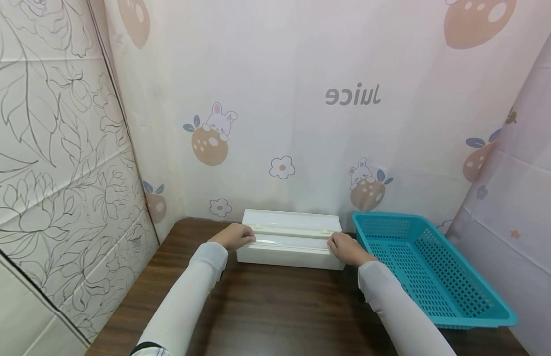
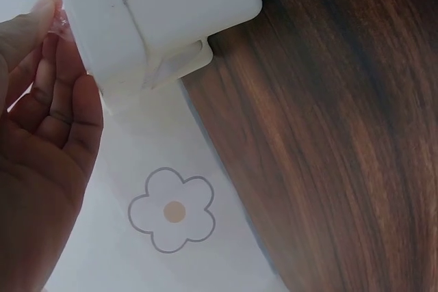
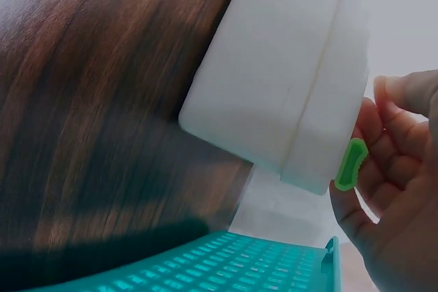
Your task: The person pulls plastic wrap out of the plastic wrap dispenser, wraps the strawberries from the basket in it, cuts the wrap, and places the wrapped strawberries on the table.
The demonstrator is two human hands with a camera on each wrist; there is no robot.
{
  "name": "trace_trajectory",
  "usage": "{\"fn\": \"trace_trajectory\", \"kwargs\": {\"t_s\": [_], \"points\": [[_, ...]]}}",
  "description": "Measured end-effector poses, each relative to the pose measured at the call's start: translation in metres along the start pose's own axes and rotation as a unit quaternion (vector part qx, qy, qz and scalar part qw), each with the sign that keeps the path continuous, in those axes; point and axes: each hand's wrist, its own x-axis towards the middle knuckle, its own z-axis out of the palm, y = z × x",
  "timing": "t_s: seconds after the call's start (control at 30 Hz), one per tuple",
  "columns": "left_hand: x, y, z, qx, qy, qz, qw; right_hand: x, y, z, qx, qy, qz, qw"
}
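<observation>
A long white cling film dispenser (image 1: 293, 256) lies across the far part of the table, its lid (image 1: 293, 218) raised at the back. A pale green rail (image 1: 288, 232) runs along it; its bright green end (image 3: 351, 164) shows in the right wrist view. At the left end, my left hand (image 1: 234, 236) pinches clear cling film (image 2: 61, 24) between thumb and fingers. My right hand (image 1: 348, 248) is at the right end with curled fingers, thumb and forefinger pinching at the top edge. The film there is hard to make out. Its lower fingers lie by the green end.
A turquoise perforated basket (image 1: 473, 296) stands on the right of the dark wood table (image 1: 275, 306), close to my right forearm. Behind the dispenser hangs a printed curtain (image 1: 284, 123). A flower-patterned panel (image 1: 66, 163) borders the table on the left.
</observation>
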Motion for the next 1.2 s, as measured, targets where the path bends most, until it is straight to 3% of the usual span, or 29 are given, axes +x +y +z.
{"fn": "trace_trajectory", "kwargs": {"t_s": [0.17,0.47,0.77,0.93,1.2], "points": [[0.001,-0.002,0.002,-0.002,0.020,0.018,0.9996,0.000,0.002,-0.001,0.023,0.006,0.000,0.9997],[0.001,-0.003,0.002,-0.007,0.041,0.012,0.9991,0.003,0.001,-0.002,0.019,0.008,-0.009,0.9997],[0.003,-0.009,0.008,-0.011,0.053,0.026,0.9982,0.003,0.001,0.002,0.000,0.015,-0.019,0.9997],[0.003,-0.005,0.008,-0.019,0.061,0.010,0.9979,-0.002,0.004,-0.003,0.046,0.034,-0.029,0.9979],[-0.001,0.000,0.005,-0.034,0.081,0.010,0.9961,-0.007,0.017,-0.007,0.117,0.061,0.005,0.9913]]}}
